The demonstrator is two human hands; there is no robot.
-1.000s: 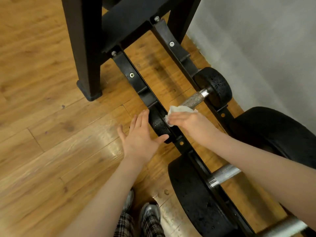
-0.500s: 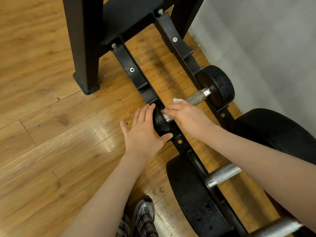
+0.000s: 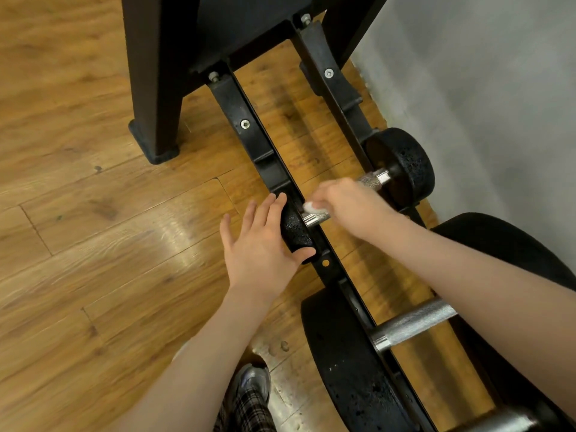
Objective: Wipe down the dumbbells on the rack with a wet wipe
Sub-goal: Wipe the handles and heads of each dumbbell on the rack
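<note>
A small black dumbbell [image 3: 402,165] with a knurled steel handle lies across the low rack's two black rails [image 3: 249,126]. My left hand [image 3: 261,244] rests with straight fingers on the outer face of its near head, thumb under the head's lower edge. My right hand [image 3: 349,204] is curled over the handle and holds a white wet wipe [image 3: 311,207] against the steel near that head. A much larger black dumbbell [image 3: 346,363] sits on the rack closer to me, its steel handle passing under my right forearm.
The rack's black upright leg [image 3: 152,120] stands on the wooden floor [image 3: 93,244] at the upper left. A grey wall [image 3: 483,88] runs along the right behind the rack. My shoe and plaid trouser leg [image 3: 249,397] are at the bottom.
My right hand has slid the wipe along the small dumbbell's handle toward the near head. My left hand has closed in from beside the head to lie flat against it.
</note>
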